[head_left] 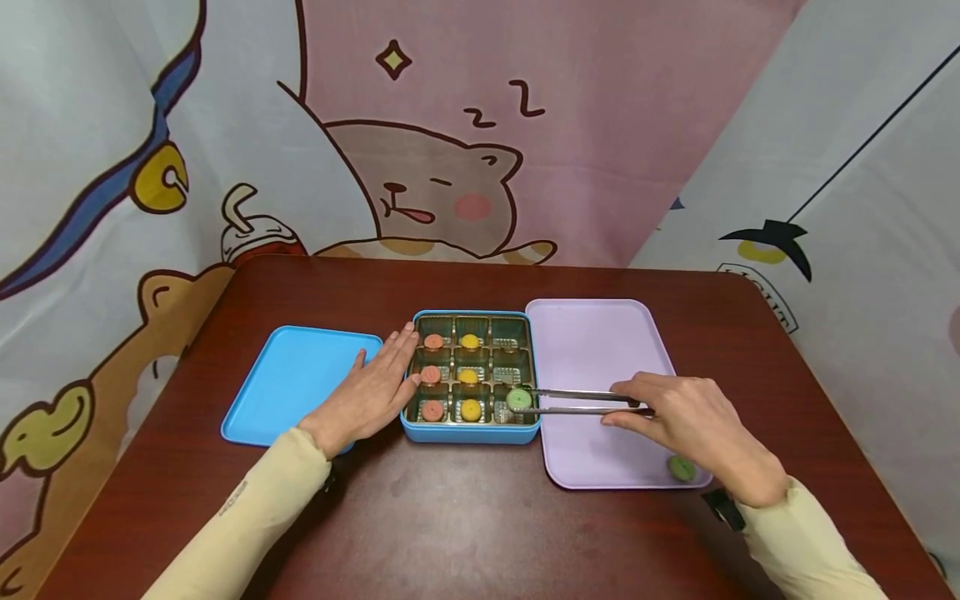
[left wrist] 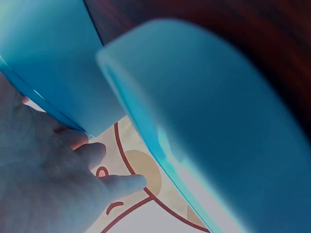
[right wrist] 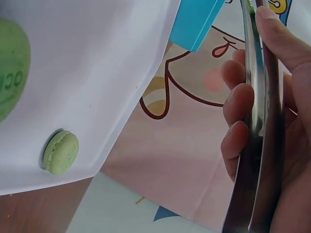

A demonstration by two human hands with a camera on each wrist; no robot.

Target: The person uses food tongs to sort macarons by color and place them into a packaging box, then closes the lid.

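Observation:
My left hand rests straight-fingered along the left side of the blue box, partly over the blue lid. In the head view, my right hand holds metal tongs. Between the tong tips is a green macaron, over the box's front right compartment. Pink macarons occupy the left column and yellow macarons the middle one. From the right wrist, my fingers show curled round the tongs.
A lilac tray lies right of the box, under my right hand. One green macaron sits at its front right corner; the right wrist view shows another green macaron on it. A printed curtain hangs behind the brown table.

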